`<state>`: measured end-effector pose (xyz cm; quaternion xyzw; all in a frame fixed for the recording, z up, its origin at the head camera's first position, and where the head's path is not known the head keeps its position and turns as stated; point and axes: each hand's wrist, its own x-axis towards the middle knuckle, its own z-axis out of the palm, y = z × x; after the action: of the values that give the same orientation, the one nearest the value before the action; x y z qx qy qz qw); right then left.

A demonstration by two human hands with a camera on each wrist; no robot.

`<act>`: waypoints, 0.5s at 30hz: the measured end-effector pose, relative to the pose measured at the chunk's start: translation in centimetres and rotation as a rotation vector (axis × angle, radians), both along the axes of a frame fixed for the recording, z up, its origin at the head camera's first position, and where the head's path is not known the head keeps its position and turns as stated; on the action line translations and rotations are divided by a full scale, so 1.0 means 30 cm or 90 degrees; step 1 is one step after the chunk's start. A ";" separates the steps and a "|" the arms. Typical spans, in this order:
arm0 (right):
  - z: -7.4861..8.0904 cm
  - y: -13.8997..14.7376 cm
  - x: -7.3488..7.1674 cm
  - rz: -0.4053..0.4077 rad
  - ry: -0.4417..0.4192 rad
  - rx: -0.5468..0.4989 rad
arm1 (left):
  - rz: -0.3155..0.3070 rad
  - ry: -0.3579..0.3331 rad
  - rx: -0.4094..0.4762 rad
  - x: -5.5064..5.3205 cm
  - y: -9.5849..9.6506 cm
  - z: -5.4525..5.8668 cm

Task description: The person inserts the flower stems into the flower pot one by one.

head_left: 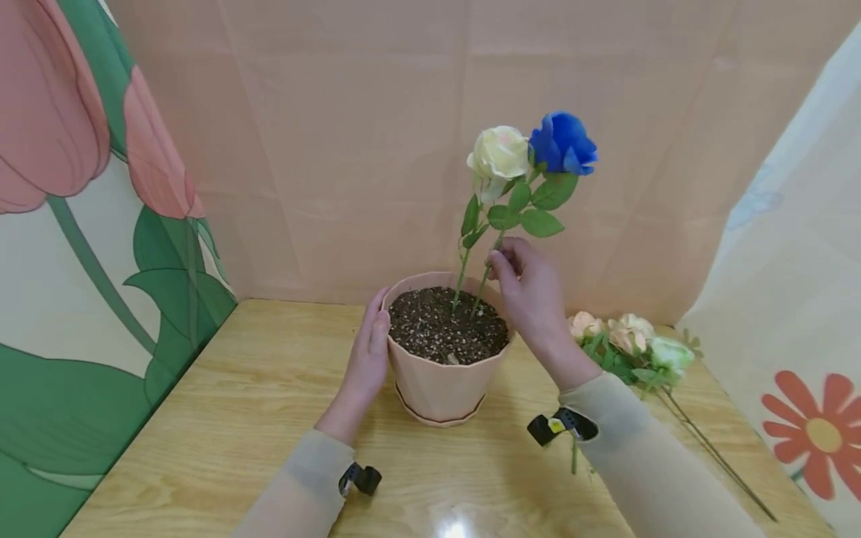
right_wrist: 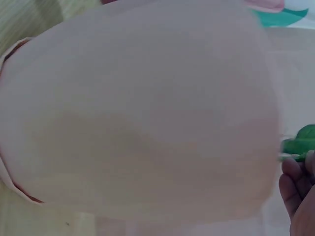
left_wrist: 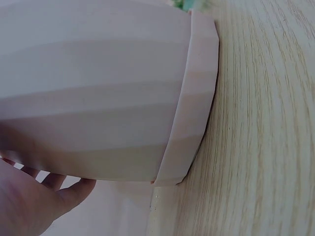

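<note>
A pale pink flowerpot (head_left: 440, 388) filled with dark soil (head_left: 444, 329) stands on its saucer (head_left: 440, 420). My left hand (head_left: 368, 347) holds the pot's left side near the rim, its fingers along the wall in the left wrist view. With thumb and fingertips my right hand (head_left: 534, 288) pinches the green stem of a blue rose (head_left: 563, 143) above the pot's right side. That stem's lower end meets the soil. Just left of it a cream rose (head_left: 501, 153) stands upright in the soil. In the right wrist view the pot wall (right_wrist: 147, 113) hides most of the scene.
Pale peach, white and green artificial flowers (head_left: 632, 344) lie on the right of the wooden table (head_left: 269, 403), their long stems pointing toward the front right. A pink cloth (head_left: 336, 149) hangs behind the table, and printed flower panels stand at both sides.
</note>
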<state>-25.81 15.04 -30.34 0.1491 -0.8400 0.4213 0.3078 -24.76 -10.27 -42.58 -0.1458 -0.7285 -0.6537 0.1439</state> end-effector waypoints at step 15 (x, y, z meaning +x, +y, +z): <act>-0.034 -0.005 -0.006 0.002 0.093 0.045 | 0.011 0.007 -0.020 -0.002 -0.003 -0.003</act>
<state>-25.97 14.89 -31.36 0.1916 -0.8295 0.3797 0.3621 -24.81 -10.36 -42.67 -0.1454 -0.7389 -0.6402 0.1516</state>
